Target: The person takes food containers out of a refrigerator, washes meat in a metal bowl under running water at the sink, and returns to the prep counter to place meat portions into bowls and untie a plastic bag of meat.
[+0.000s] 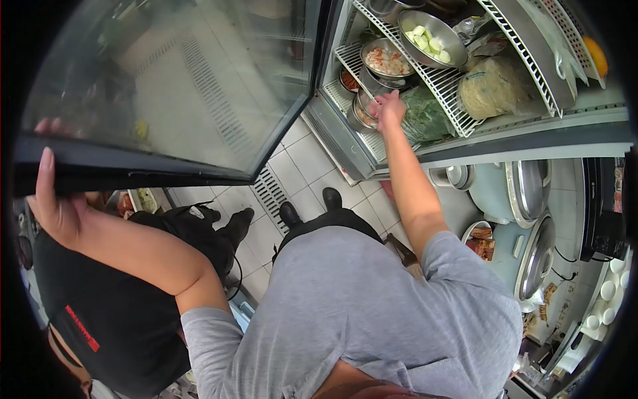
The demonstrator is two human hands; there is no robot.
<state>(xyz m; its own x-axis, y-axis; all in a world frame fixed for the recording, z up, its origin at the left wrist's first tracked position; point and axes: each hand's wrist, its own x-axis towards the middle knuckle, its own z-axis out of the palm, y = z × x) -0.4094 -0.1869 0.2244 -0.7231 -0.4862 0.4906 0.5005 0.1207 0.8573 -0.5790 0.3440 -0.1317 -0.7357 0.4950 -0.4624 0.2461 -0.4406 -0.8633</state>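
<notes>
My left hand point(56, 206) is at the free edge of the glass fridge door point(166, 86), one digit upright against its dark frame and the other fingers partly hidden. The door stands wide open. My right hand point(389, 112) reaches into the fridge at the lower shelf, fingers parted and slightly bent. Its fingertips overlap the rim of a metal bowl point(363, 114); whether they touch it I cannot tell. Beside the hand lies a bag of leafy greens point(427, 114). Just above sits a bowl of pink-and-white pieces, perhaps shrimp point(387, 61).
A metal bowl of pale green chunks point(428, 41) and a bag of noodles point(493, 90) rest on the wire shelf point(435, 76). A co-worker in black point(100, 292) stands close at my left, behind the door. Large lidded pots point(528, 193) are at right. A grated drain point(271, 193) crosses the tiled floor.
</notes>
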